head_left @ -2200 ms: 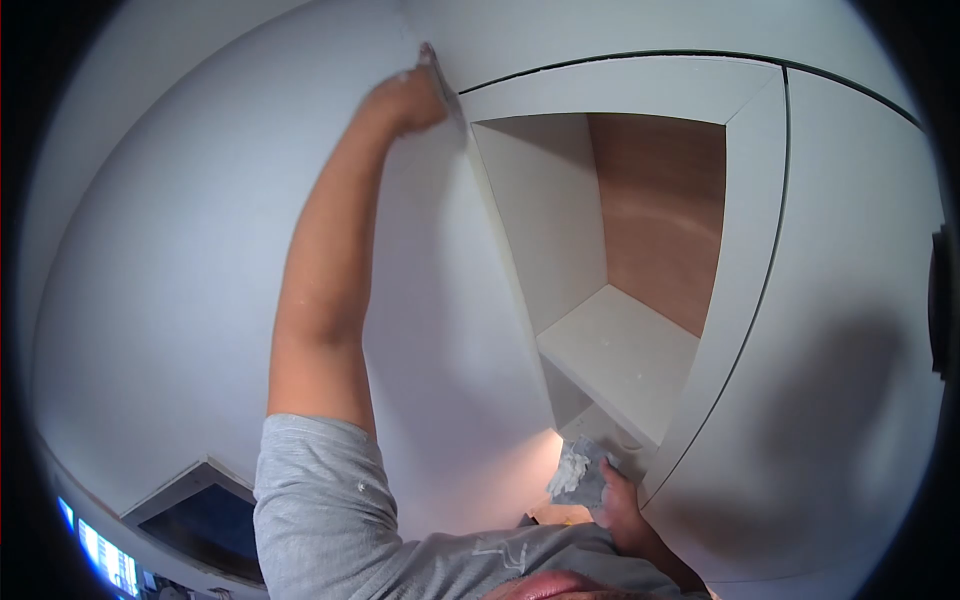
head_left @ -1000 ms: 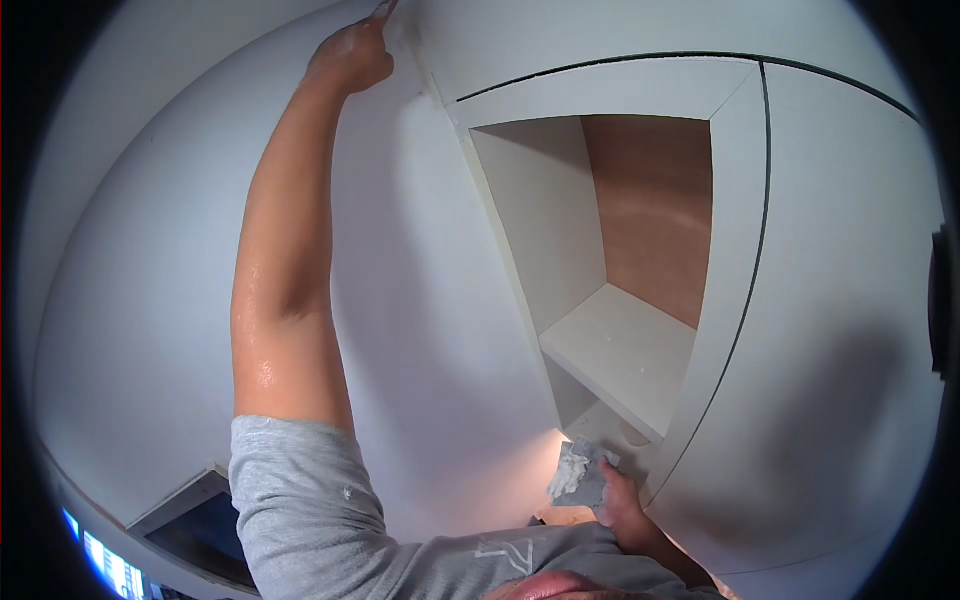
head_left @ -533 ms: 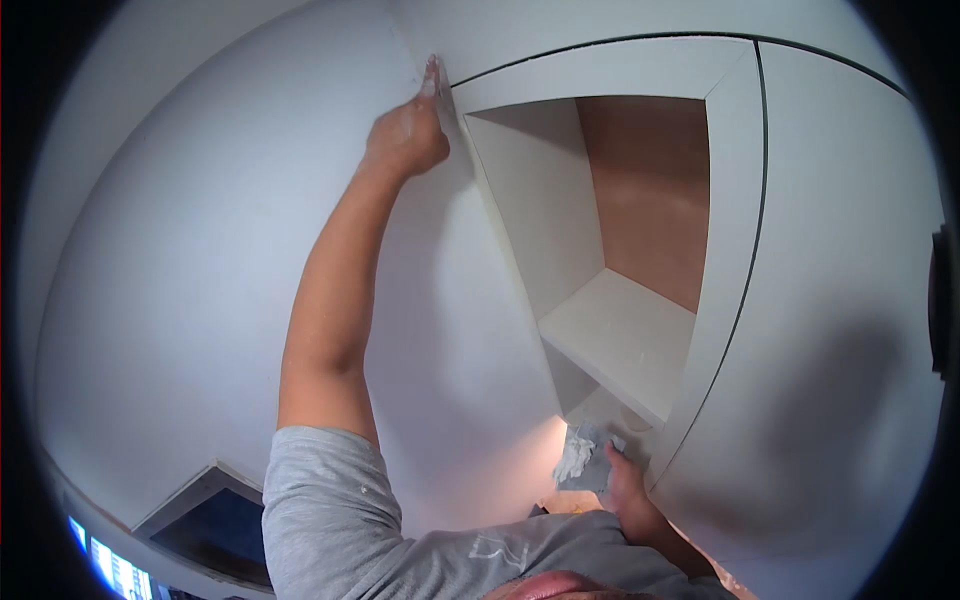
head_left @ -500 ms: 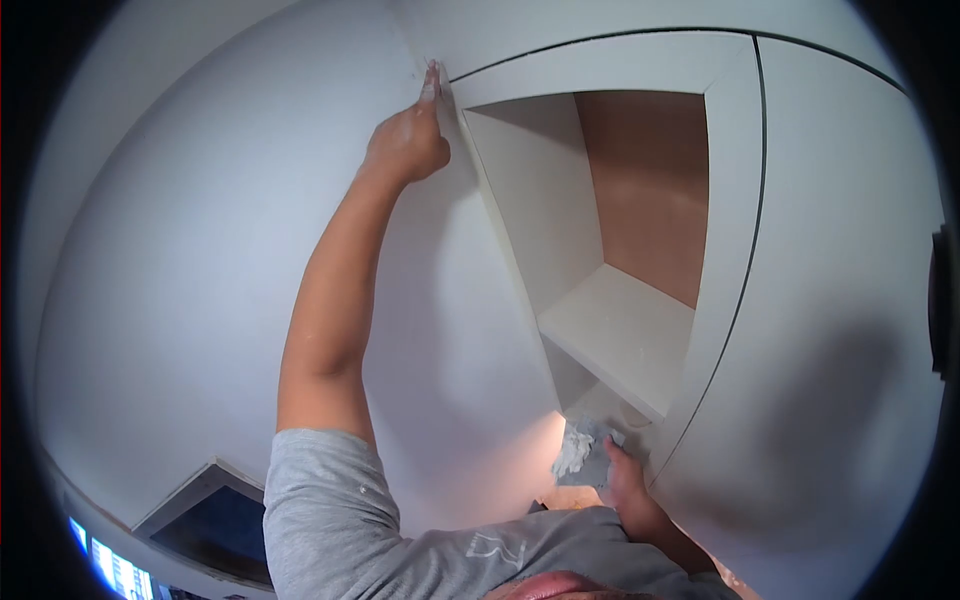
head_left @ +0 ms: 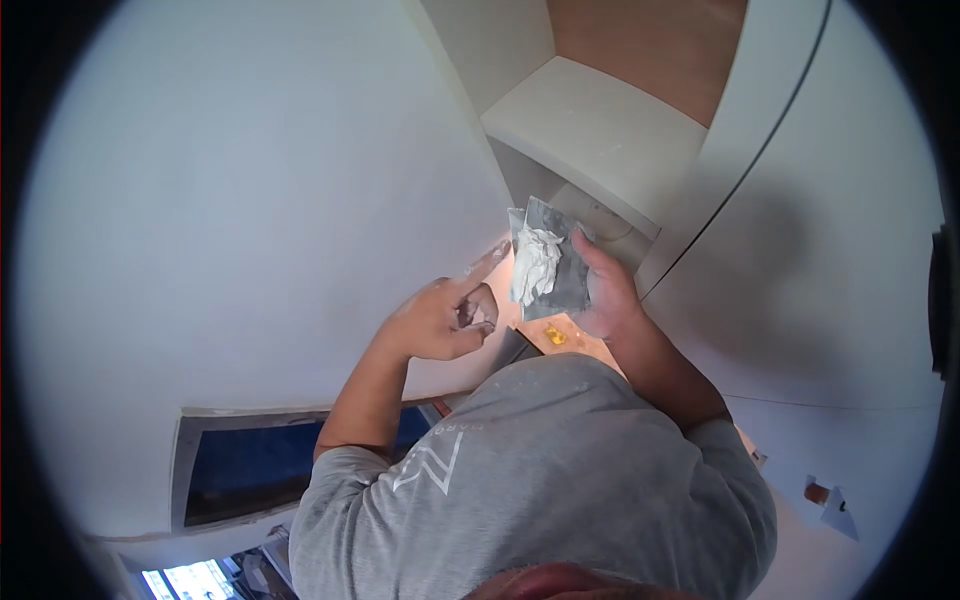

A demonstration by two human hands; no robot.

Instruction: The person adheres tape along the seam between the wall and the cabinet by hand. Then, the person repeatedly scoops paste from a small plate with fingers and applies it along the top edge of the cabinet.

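Note:
My right hand (head_left: pixel 612 290) grips a flat grey plate (head_left: pixel 572 270), with the thumb on its upper face and the other fingers hidden underneath. A lump of white putty-like paste (head_left: pixel 537 265) lies on the plate. A second thin edge shows behind its left side. My left hand (head_left: pixel 445 318) is just left of the plate. Its index finger is stretched toward the plate's left edge and has whitish smears on it, while the other fingers curl in. I cannot tell whether the fingertip touches the plate.
A white wall (head_left: pixel 250 220) curves along my left. Ahead is an open cabinet with a white shelf (head_left: pixel 590 125) and a brown back panel (head_left: pixel 650 45). Pale panels (head_left: pixel 800 260) stand to the right. A dark framed opening (head_left: pixel 250 468) sits low on the left.
My left hand has come down from the cabinet's top corner to beside the plate. My view has tilted downward, and the plate with the paste now shows higher in it.

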